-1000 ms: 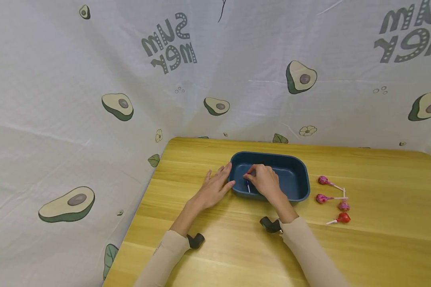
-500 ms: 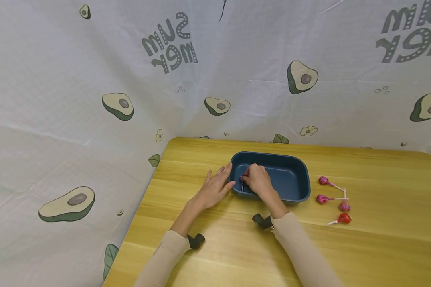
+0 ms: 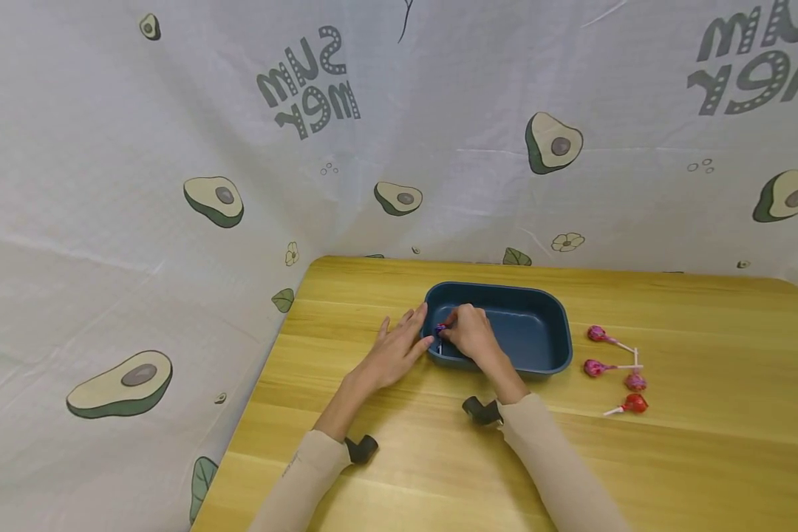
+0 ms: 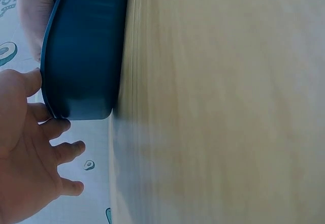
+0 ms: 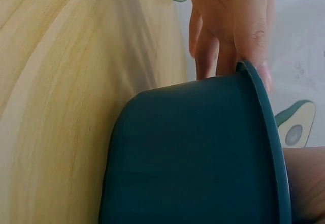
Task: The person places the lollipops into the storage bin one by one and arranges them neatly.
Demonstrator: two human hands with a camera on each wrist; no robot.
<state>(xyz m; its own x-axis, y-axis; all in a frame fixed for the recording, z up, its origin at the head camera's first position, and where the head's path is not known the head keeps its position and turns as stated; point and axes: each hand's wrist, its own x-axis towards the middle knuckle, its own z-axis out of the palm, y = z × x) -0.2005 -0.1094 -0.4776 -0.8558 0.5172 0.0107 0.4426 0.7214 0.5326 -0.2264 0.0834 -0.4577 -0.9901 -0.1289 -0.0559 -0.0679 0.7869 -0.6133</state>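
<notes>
In the head view, a dark blue rectangular tub (image 3: 532,340) stands on the wooden table. My right hand (image 3: 472,332) reaches into its left end and pinches a lollipop (image 3: 441,329) by its purple-wrapped head; the white stick points toward me. My left hand (image 3: 395,351) lies against the tub's left end with fingers spread. In the left wrist view, that hand (image 4: 25,148) touches the tub (image 4: 86,56) with its thumb at the rim and fingertips on the outer wall. The right wrist view shows mostly the tub's outer wall (image 5: 188,153), which hides my right fingers.
Several wrapped lollipops lie right of the tub: two pink ones (image 3: 597,334) (image 3: 595,368), another pink one (image 3: 636,382) and a red one (image 3: 635,403). A white avocado-print sheet (image 3: 472,111) hangs behind the table and along its left side.
My right hand has moved left inside the tub, carrying the lollipop closer to the left end wall. The left hand has stayed in place against the tub.
</notes>
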